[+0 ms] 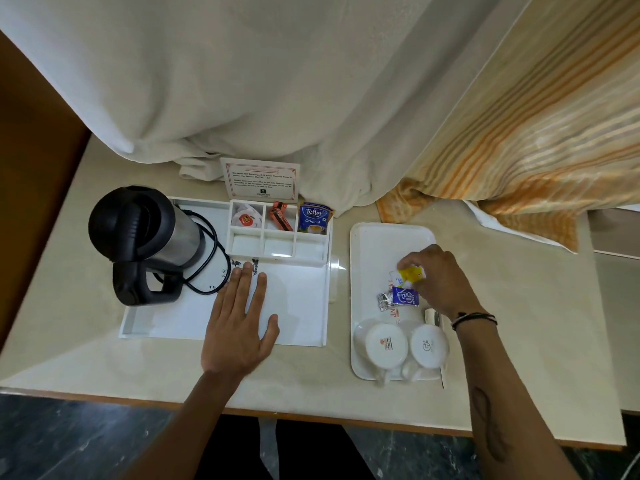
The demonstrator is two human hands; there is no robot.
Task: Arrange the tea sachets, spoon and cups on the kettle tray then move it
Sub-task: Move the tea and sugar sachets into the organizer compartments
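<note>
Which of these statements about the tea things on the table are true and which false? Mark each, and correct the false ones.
1. The kettle stands on the big tray. True.
2. Both cups sit on the big tray. False: they are upside down on the small tray.
3. The left hand lies flat on the big tray. True.
4. The right hand is empty. False: its fingers pinch a yellow sachet.
5. The Tetley sachet is in a back compartment of the big tray. True.
6. The blue sachet lies on the bare table. False: it is on the small tray.
</note>
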